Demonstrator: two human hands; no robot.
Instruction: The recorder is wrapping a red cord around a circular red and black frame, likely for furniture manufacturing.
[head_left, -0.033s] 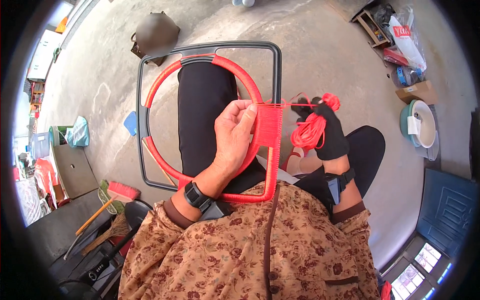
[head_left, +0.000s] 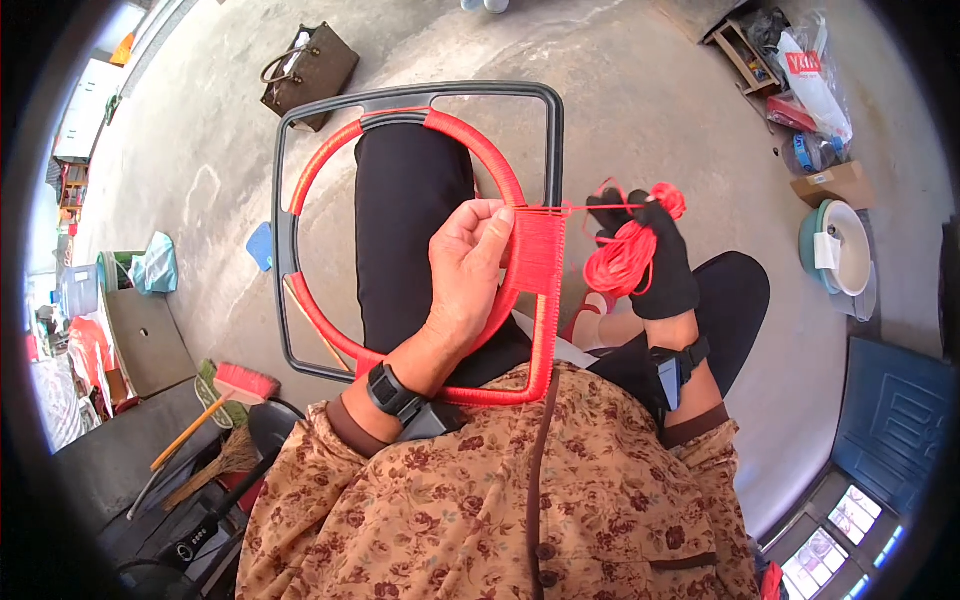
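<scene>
Grey floor [head_left: 650, 130] beneath red-and-black frame [head_left: 540, 255]

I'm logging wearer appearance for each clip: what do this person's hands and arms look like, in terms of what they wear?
The left hand is ungloved; the right hand wears a black glove. Black straps circle both wrists, the right one bearing a blue-grey plate. The tan sleeves have a dark reddish floral print and plain brown cuffs.
</scene>
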